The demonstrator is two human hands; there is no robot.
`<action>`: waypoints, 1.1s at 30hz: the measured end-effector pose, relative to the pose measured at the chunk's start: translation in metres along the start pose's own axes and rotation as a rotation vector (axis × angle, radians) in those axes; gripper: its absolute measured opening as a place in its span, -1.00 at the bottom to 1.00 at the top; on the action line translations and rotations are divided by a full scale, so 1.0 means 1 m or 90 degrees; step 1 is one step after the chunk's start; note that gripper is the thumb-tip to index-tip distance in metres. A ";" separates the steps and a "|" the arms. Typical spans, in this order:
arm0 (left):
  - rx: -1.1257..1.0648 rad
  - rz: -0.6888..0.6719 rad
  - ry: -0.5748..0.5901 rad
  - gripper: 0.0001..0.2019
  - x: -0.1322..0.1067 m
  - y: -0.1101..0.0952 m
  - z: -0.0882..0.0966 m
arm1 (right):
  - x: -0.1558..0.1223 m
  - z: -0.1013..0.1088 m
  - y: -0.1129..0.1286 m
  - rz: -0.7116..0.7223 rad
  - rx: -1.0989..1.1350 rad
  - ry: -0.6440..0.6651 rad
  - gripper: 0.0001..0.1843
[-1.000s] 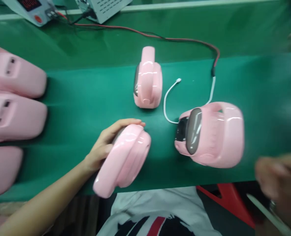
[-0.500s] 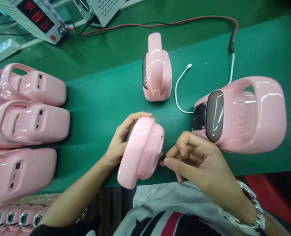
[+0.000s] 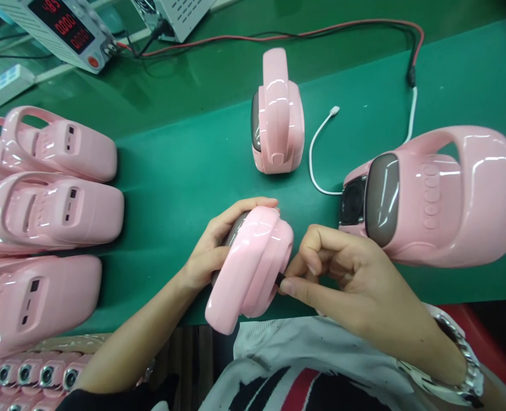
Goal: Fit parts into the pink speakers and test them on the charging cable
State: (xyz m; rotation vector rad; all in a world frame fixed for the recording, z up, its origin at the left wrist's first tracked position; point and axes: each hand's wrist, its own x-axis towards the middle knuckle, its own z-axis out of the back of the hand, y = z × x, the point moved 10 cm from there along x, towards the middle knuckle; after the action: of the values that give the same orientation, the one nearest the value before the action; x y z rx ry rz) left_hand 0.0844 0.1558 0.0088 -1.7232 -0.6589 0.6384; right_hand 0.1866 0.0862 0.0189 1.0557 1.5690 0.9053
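My left hand is wrapped round a pink portable speaker with a broad handle, tilted above the bench's front edge. Between the thumb and forefinger of my right hand is a small black USB stick. Its front end meets the speaker's right side; whether it sits in a port is hidden from this angle. To the right lies a larger pink speaker with a dark panel and a black round driver. Behind my hands stands another small pink speaker.
A white cable curls beside the larger speaker. Red and black leads run from a power supply at the back left. Rows of pink speakers fill the left side. Below them are several small pink parts.
My right hand has brought the USB stick against the speaker's side, and its metal end no longer shows. The held speaker has shifted slightly right in view.
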 end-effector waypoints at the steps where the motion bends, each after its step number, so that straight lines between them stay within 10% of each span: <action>1: 0.000 -0.003 0.003 -0.31 0.000 0.000 0.000 | 0.001 0.000 0.002 0.008 0.004 0.004 -0.70; 33: 0.074 -0.016 -0.027 -0.45 0.000 -0.001 0.003 | 0.005 -0.001 -0.027 0.024 0.210 -0.012 -0.60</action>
State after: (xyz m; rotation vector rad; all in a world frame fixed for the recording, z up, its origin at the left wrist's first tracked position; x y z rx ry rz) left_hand 0.0824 0.1583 0.0095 -1.5962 -0.6592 0.6841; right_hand 0.1796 0.0811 -0.0077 1.3227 1.7254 0.6722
